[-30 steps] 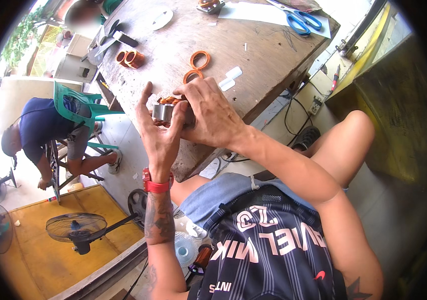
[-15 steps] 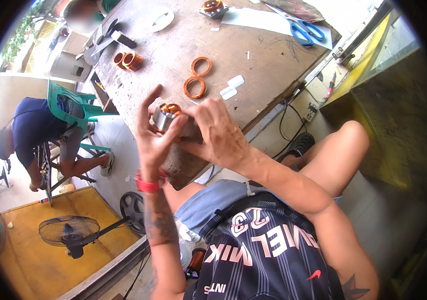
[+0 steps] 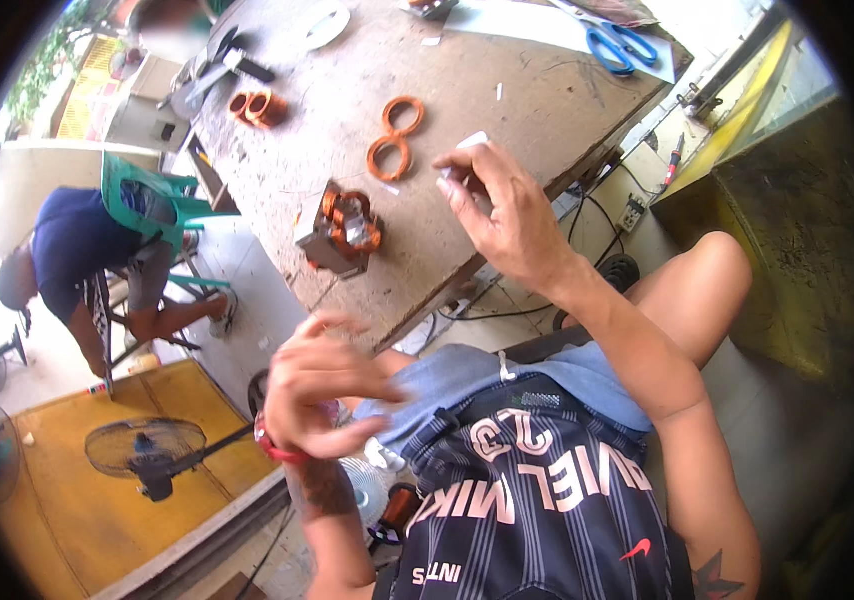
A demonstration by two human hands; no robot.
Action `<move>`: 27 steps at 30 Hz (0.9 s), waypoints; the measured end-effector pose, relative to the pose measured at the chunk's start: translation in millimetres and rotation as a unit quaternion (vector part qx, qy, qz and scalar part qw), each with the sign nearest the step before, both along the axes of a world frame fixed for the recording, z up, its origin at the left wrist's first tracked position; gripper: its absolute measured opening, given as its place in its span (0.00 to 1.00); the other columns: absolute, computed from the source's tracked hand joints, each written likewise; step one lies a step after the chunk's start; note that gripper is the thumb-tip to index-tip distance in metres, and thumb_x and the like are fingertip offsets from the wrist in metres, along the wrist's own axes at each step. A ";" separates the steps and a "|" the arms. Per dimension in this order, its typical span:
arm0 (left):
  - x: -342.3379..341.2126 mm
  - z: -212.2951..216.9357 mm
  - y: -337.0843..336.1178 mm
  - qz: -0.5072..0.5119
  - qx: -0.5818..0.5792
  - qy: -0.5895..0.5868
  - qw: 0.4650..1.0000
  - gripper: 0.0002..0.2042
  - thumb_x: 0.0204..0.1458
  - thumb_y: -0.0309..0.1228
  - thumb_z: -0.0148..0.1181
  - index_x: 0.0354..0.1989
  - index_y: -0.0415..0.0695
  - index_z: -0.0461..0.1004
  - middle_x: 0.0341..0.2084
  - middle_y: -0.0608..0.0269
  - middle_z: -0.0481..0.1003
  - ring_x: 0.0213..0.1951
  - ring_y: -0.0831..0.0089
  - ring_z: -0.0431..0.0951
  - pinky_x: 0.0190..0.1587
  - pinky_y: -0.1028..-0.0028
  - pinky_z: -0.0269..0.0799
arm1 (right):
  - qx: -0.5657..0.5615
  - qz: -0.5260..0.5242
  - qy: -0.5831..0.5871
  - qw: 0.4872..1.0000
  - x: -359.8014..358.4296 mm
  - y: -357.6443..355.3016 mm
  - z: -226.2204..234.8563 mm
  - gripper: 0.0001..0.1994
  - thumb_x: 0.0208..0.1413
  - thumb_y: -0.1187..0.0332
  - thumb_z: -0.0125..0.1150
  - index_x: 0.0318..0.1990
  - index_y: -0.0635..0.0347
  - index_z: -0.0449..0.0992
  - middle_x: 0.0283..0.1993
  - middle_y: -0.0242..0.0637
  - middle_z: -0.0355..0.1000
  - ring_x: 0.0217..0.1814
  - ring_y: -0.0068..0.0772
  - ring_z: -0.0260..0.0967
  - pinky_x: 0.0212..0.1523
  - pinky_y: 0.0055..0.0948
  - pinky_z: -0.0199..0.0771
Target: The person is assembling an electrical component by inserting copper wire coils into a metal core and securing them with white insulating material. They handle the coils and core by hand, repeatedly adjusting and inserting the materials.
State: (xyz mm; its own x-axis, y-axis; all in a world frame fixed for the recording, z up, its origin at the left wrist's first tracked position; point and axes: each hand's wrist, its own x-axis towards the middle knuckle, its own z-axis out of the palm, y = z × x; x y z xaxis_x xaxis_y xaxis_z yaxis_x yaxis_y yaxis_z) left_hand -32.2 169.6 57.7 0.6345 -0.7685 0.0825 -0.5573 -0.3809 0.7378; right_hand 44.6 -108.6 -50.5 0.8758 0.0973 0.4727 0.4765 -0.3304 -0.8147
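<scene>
Stator on the wood, hands apart

The stator (image 3: pixel 342 230) sits on the table (image 3: pixel 537 125) near its close corner, out of both hands. It is a squat, square-edged block of dull grey metal, with fat orange-brown copper coils bunched around a round bore. The bore faces up and toward the camera, leaning right; the flat metal side slopes down along the lower left. The block is so compact that a long axis is hard to tell.

The left hand (image 3: pixel 332 385) is blurred by motion, in front of the lap and beyond the table's edge, fingers loosely spread around nothing visible. A red watch (image 3: pixel 269 440) circles its wrist. The right hand (image 3: pixel 502 215) is over the table, to the right of the stator and well apart from the left, thumb and forefinger drawn near each other at a bit of white; I cannot tell whether they grip it. This hand partly covers a smooth white slip (image 3: pixel 474 140).

Beyond the stator lie an upper ring (image 3: pixel 404 117) and a lower ring (image 3: pixel 389 158), both wound copper and next to each other. Farther left are tube-shaped coils (image 3: pixel 258 108); at the far side, blue-handled scissors (image 3: pixel 622 48) overlap a white sheet (image 3: pixel 517 25). The tabletop is worn, scuffed brown wood.
</scene>
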 end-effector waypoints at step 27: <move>100.8 -21.0 -66.2 0.412 0.002 -0.056 0.910 0.40 0.74 0.63 0.31 0.52 0.42 0.87 0.35 0.46 0.85 0.38 0.58 0.86 0.44 0.63 0.80 | -0.038 0.056 -0.035 0.997 -3.1 45.5 -6.5 0.19 0.61 0.78 0.63 0.60 0.54 0.80 0.49 0.40 0.81 0.54 0.45 0.76 0.55 0.43 0.81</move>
